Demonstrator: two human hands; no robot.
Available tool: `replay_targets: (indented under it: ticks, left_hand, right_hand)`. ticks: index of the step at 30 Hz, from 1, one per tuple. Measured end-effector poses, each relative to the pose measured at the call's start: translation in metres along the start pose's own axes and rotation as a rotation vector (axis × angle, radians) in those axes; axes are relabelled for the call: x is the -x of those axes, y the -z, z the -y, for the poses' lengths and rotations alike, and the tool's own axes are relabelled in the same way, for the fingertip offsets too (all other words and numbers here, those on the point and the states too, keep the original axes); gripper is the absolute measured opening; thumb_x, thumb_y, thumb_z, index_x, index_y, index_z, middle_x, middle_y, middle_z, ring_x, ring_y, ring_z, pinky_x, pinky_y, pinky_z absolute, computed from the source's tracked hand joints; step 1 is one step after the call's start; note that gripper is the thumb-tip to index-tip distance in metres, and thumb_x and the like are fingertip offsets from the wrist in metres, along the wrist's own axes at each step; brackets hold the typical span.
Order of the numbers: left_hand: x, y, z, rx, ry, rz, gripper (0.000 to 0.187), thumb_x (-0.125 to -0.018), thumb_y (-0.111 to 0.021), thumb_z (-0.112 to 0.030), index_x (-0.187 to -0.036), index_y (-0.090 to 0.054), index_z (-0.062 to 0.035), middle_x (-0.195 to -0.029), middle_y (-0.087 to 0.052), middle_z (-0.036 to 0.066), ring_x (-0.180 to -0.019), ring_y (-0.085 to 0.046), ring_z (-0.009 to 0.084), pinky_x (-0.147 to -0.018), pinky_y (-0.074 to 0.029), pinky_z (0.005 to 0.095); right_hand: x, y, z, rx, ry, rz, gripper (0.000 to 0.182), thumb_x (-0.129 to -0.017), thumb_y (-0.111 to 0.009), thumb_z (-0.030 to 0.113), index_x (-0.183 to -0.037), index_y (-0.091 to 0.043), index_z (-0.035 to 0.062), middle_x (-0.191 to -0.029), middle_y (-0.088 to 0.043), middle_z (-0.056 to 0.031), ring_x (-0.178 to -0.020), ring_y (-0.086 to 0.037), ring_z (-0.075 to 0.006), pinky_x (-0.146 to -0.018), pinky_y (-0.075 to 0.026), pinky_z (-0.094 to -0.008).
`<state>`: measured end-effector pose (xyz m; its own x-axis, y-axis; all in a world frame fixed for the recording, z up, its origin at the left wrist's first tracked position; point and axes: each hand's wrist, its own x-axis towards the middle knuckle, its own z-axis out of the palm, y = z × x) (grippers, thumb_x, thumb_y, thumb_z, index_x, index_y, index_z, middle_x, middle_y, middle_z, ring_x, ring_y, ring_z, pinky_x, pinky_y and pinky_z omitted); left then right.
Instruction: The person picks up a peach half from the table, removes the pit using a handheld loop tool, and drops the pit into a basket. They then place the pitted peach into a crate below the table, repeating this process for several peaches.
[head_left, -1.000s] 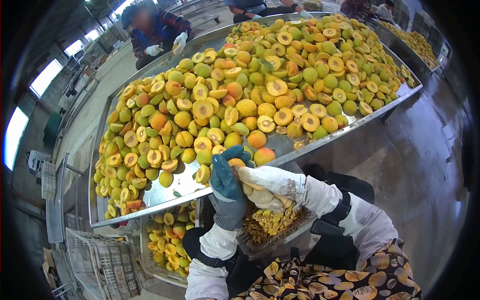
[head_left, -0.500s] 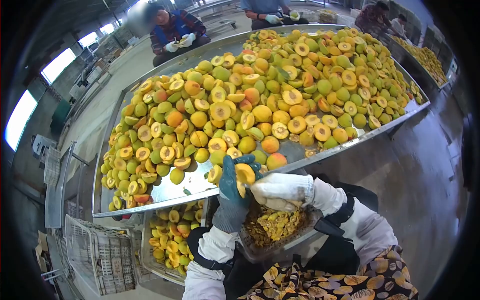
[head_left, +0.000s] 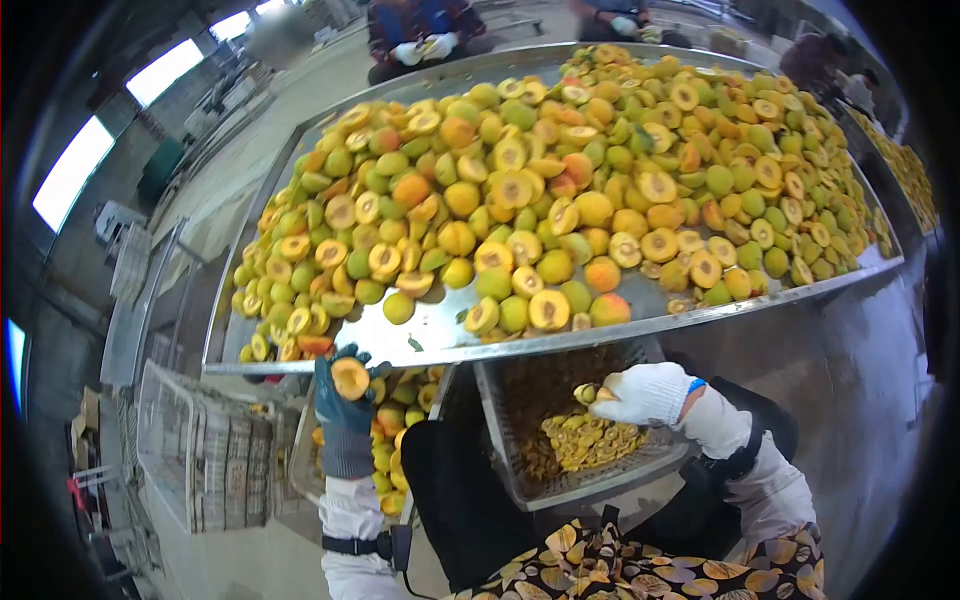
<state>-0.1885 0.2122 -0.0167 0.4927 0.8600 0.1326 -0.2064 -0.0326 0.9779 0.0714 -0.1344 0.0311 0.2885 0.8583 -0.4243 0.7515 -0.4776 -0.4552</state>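
My left hand [head_left: 347, 395], in a dark green coated glove with a grey cuff, holds a yellow peach half [head_left: 351, 379] in its curled fingers, cut face up. It is above a crate of peach halves [head_left: 388, 425], just below the table edge. My right hand [head_left: 645, 395], in a white knit glove, is closed with a small yellowish fruit piece [head_left: 584, 394] at its fingertips; I cannot make out whether a tool is in the grip. Under it stands a grey plastic crate [head_left: 492, 420] with pale cut pits and scraps [head_left: 595, 442] inside.
A metal table [head_left: 560, 348] with a raised rim bears a large heap of halved peaches [head_left: 560, 190]. Stacked crates [head_left: 215, 450] stand at the left. Across the table, gloved hands of one person [head_left: 425, 49] and a second person [head_left: 635, 25] are at work.
My hands have parted. The left has moved left with the peach half, over the crate of halves; the right has moved right, above the scrap crate. The view has shifted downward.
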Motion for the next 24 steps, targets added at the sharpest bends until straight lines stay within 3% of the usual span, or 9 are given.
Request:
replay_targets:
  ticks: [2,4,6,7,11,15,18,20,24]
  left_hand:
    - [0.008,-0.011,-0.005,0.006,-0.102,0.080,0.045,-0.103,-0.048,-0.035,-0.131,-0.050,0.0009,-0.117,-0.063,0.017,-0.106,-0.064,0.0262,-0.083,-0.057,0.0351]
    - [0.012,-0.042,0.000,0.165,-0.070,0.198,0.044,-0.104,-0.048,-0.027,-0.135,-0.046,0.0034,-0.125,-0.060,0.021,-0.115,-0.062,0.0299,-0.095,-0.053,0.0402]
    - [0.019,-0.079,-0.009,0.399,0.138,0.369,0.045,-0.107,-0.041,-0.029,-0.137,-0.045,0.0052,-0.129,-0.059,0.023,-0.117,-0.061,0.0336,-0.103,-0.049,0.0453]
    - [0.032,-0.105,-0.009,0.104,-0.083,0.353,0.043,-0.096,-0.064,-0.010,-0.132,-0.046,0.0046,-0.121,-0.063,0.018,-0.110,-0.065,0.0248,-0.094,-0.054,0.0362]
    - [0.036,-0.115,-0.032,-0.279,-0.225,0.341,0.024,-0.102,-0.054,-0.019,-0.116,-0.058,0.0004,-0.104,-0.068,0.010,-0.092,-0.067,0.0201,-0.084,-0.055,0.0323]
    - [-0.010,-0.031,-0.030,-1.385,-0.200,0.119,0.037,-0.098,-0.050,-0.029,-0.080,-0.064,0.0009,-0.082,-0.064,0.026,-0.081,-0.062,0.0435,-0.074,-0.051,0.0493]
    - [-0.020,-0.029,-0.045,-1.795,-0.148,-0.060,0.042,-0.095,-0.055,-0.037,-0.076,-0.068,-0.0016,-0.080,-0.068,0.023,-0.076,-0.066,0.0397,-0.070,-0.052,0.0475]
    - [-0.054,-0.033,-0.020,-1.660,-0.545,-0.158,0.041,-0.094,-0.057,-0.039,-0.076,-0.069,-0.0039,-0.081,-0.070,0.022,-0.074,-0.068,0.0378,-0.068,-0.053,0.0466]
    - [-0.108,-0.113,0.008,-1.592,-0.207,-0.030,0.058,-0.085,-0.066,-0.053,-0.112,-0.067,-0.0024,-0.092,-0.071,0.022,-0.087,-0.068,0.0414,-0.076,-0.054,0.0473]
  right_hand:
    - [-0.004,-0.003,0.007,-0.101,0.037,0.013,0.052,-0.092,-0.055,0.055,-0.096,-0.071,0.0050,-0.082,-0.070,-0.0212,-0.079,-0.069,-0.0406,-0.074,-0.054,-0.0469]
    - [-0.003,0.011,0.029,-0.709,-0.113,0.253,0.053,-0.096,-0.055,0.054,-0.088,-0.068,0.0041,-0.064,-0.063,-0.0102,-0.055,-0.062,-0.0197,-0.057,-0.051,-0.0301]
    - [0.004,0.017,0.037,-1.090,0.226,0.440,0.045,-0.100,-0.053,0.044,-0.091,-0.065,0.0014,-0.060,-0.054,-0.0023,-0.050,-0.051,-0.0087,-0.048,-0.040,-0.0228]
    - [0.004,0.022,0.041,-0.962,0.149,0.449,0.047,-0.100,-0.051,0.046,-0.096,-0.066,0.0016,-0.061,-0.058,-0.0088,-0.051,-0.058,-0.0187,-0.052,-0.046,-0.0314]
    - [-0.024,-0.003,0.016,0.028,-0.012,0.009,0.049,-0.097,-0.044,0.050,-0.100,-0.074,0.0122,-0.086,-0.071,-0.0191,-0.087,-0.068,-0.0415,-0.078,-0.053,-0.0505]
    - [-0.013,-0.007,0.008,-0.022,-0.070,0.065,0.055,-0.095,-0.045,0.053,-0.091,-0.073,0.0060,-0.086,-0.070,-0.0222,-0.089,-0.068,-0.0417,-0.081,-0.053,-0.0497]
    - [-0.006,-0.016,0.010,-0.001,-0.105,-0.036,0.057,-0.093,-0.049,0.055,-0.086,-0.072,0.0029,-0.084,-0.070,-0.0233,-0.084,-0.069,-0.0402,-0.078,-0.055,-0.0484]
    - [-0.005,-0.024,0.007,0.036,-0.060,-0.025,0.057,-0.093,-0.050,0.055,-0.086,-0.072,0.0038,-0.083,-0.070,-0.0228,-0.082,-0.069,-0.0398,-0.076,-0.055,-0.0478]
    - [-0.006,-0.021,0.010,0.076,0.031,-0.043,0.057,-0.093,-0.050,0.059,-0.088,-0.073,0.0073,-0.082,-0.071,-0.0198,-0.077,-0.070,-0.0386,-0.072,-0.056,-0.0466]
